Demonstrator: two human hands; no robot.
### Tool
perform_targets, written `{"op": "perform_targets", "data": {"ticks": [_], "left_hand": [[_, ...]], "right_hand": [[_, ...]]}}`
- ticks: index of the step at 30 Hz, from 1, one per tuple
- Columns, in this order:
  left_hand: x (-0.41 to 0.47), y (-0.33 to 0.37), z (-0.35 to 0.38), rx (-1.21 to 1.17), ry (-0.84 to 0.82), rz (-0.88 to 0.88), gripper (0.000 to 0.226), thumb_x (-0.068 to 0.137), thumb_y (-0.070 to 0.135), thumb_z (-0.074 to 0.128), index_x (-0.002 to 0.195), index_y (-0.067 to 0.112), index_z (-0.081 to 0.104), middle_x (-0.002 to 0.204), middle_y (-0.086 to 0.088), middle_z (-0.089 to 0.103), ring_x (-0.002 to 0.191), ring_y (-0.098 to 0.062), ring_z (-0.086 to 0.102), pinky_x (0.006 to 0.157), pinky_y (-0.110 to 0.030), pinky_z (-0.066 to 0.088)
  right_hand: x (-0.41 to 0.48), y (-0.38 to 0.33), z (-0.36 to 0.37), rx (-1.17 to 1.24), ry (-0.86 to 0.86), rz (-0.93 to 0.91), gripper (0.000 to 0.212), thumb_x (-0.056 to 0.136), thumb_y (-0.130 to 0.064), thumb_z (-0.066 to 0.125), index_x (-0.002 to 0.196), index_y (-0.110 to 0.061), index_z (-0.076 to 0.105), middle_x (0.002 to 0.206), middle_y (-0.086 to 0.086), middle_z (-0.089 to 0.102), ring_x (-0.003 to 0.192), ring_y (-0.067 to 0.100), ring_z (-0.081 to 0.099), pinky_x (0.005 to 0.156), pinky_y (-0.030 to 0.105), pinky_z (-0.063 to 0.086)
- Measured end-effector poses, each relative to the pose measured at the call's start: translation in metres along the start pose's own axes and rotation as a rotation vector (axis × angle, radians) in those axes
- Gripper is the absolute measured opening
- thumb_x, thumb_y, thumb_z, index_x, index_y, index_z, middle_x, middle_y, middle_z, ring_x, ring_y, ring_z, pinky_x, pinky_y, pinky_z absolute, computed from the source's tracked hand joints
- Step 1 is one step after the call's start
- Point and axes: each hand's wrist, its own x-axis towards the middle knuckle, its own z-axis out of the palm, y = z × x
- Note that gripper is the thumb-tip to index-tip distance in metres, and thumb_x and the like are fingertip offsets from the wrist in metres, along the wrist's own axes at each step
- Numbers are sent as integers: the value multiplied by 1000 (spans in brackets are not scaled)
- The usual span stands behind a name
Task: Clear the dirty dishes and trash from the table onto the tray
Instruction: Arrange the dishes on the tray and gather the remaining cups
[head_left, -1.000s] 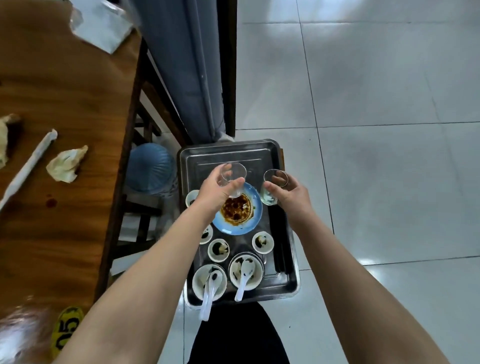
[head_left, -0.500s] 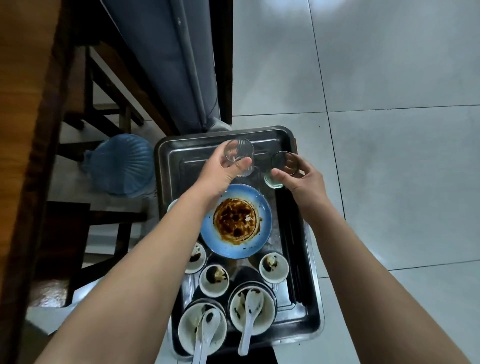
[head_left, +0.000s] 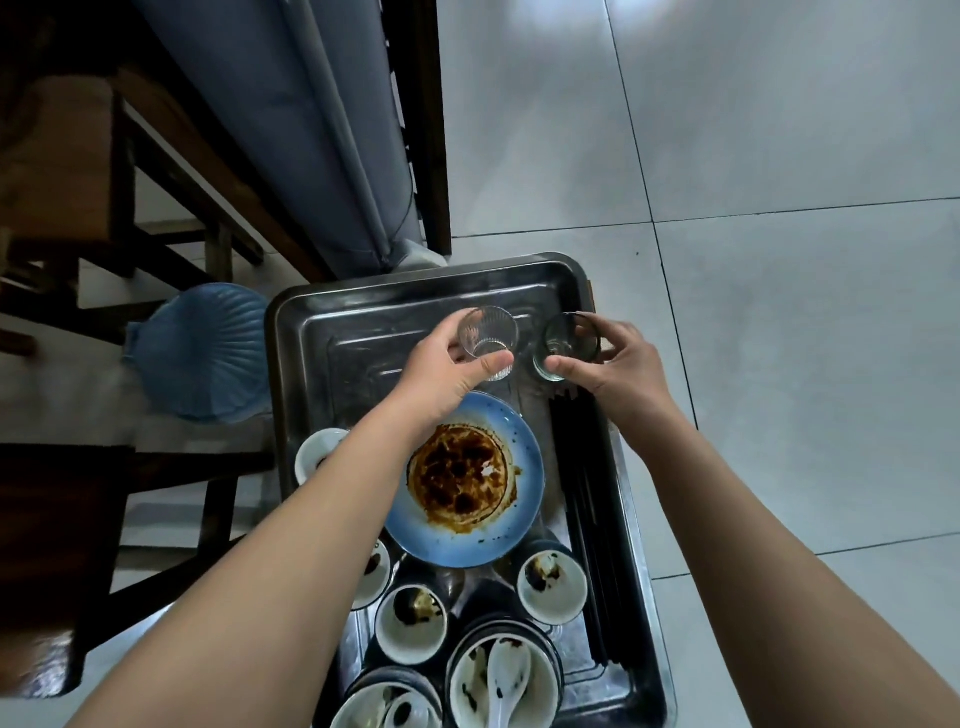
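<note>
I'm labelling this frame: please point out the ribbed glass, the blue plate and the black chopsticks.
ribbed glass (head_left: 488, 343), head view, on its clear side wall.
blue plate (head_left: 527, 467), head view, on its bare right rim.
black chopsticks (head_left: 584, 493), head view, midway along the bundle.

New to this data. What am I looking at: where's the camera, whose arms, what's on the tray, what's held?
No robot here: a person works with bare hands, and one wide-angle camera on their head looks down at them. A metal tray holds a sauce-smeared blue plate, small white cups, bowls with white spoons and black chopsticks along its right side. The left hand grips a ribbed glass; the right hand grips a smooth glass, both over the tray's far end. Whether the glasses touch the tray I cannot tell.
</note>
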Motion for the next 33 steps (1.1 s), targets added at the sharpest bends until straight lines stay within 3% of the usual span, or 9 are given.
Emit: {"op": "perform_targets", "data": {"ticks": [5,11,15,17,21,29,33], "left_hand": [[3,0,5,29,-16,-5,64,83,22,72,140,23,43,119,9,54,110,-7,51,89,-21,38],[4,0,10,96,-10,13,63,82,25,74,139,25,46,120,10,55,111,-8,51,88,-21,37],[4,-4,8,138,-2,7,65,80,26,76,138,26,47,125,6,57,114,-12,53,91,-25,39],[4,-5,7,164,-5,7,66,80,26,76,139,26,46,127,5,56,113,-12,51,90,-25,38],[3,-7,5,227,-10,-2,69,79,28,77,140,26,45,132,3,55,119,-15,50,94,-28,40],[7,-9,4,346,-15,-19,74,74,32,81,140,25,46,132,0,56,120,-19,52,104,-41,44],[8,-8,3,403,-44,-15,71,73,30,83,135,29,49,131,1,56,119,-16,53,100,-35,46]], "right_hand": [[4,18,4,-51,-8,0,70,61,-35,88,125,-23,61,110,-5,57,108,26,55,95,45,50],[1,29,11,-42,-27,-2,63,55,-39,91,106,-38,54,111,-8,62,116,23,52,97,44,48],[0,30,14,-17,-15,12,58,46,-57,84,95,-47,54,108,-11,64,114,24,54,94,45,50],[0,31,14,-4,-8,9,61,47,-56,85,100,-45,56,111,-9,63,115,24,53,95,45,49],[-2,35,13,-38,18,-18,63,63,-35,88,119,-32,59,116,-6,55,120,25,47,99,46,46],[1,39,9,-61,-18,-35,72,61,-40,87,127,-34,59,115,-6,57,119,27,48,101,47,44],[2,42,9,-34,-32,-24,71,64,-37,87,128,-36,58,116,-5,56,121,28,46,103,47,42]]}}
